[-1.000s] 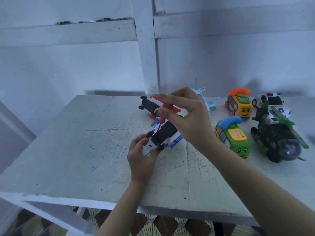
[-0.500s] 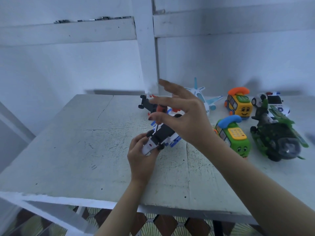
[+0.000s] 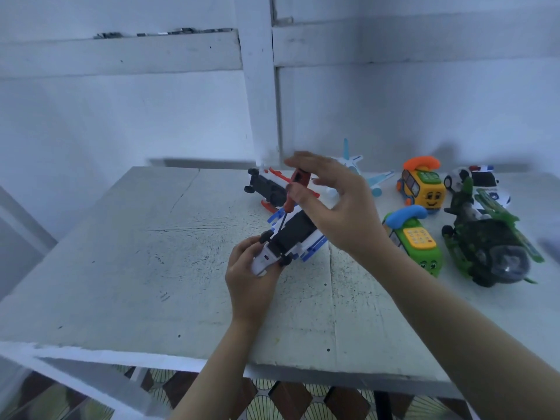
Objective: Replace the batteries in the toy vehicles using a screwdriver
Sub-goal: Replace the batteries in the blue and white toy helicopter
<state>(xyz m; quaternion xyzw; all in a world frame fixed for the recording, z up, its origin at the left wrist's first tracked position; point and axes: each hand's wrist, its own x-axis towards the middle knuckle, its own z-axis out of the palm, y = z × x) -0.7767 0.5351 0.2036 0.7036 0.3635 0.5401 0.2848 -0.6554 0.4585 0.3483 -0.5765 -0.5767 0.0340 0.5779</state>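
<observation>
Two bare hands are on one blue-and-white toy plane point(image 3: 295, 234) near the middle of the tabletop point(image 3: 136, 253). The plane is belly-up with its black underside on top, nose toward 7 o'clock and tail toward 1 o'clock. Its tail half looks to rest on the tabletop.

The left hand point(image 3: 250, 278) comes in from 6 o'clock. Its grip is closed round the white nose, with the thumb on the left side by a front wheel and the fingers wrapped round the right side. The rest of the plane sticks out of that grip toward 1 o'clock.

The right hand point(image 3: 342, 213) hangs at 1 o'clock of the plane, over its tail end. The red-handled screwdriver point(image 3: 298, 184) is tilted, handle up toward 1 o'clock. Its dark shaft runs down toward 7 o'clock to the black underside, but the exact contact spot is too small to tell. In the right grip, thumb and forefinger pinch the red handle and the other fingers are stretched straight above it.

A red-and-white toy plane point(image 3: 266, 186) lies upside down at 12 o'clock of the held one, just behind the screwdriver. A pale blue toy plane point(image 3: 353, 163) sits at the far edge, partly hidden by the right hand.

- **Green phone bus point(image 3: 419, 242):** blue handset, at 3 o'clock of the held plane.
- **Yellow phone bus point(image 3: 424, 192):** orange handset, at 12 o'clock of the green one.
- **Green helicopter point(image 3: 485, 247):** at 3 o'clock of the green bus, near it.
- **Police car point(image 3: 481, 180):** at 12 o'clock of the helicopter, partly hidden by it.
</observation>
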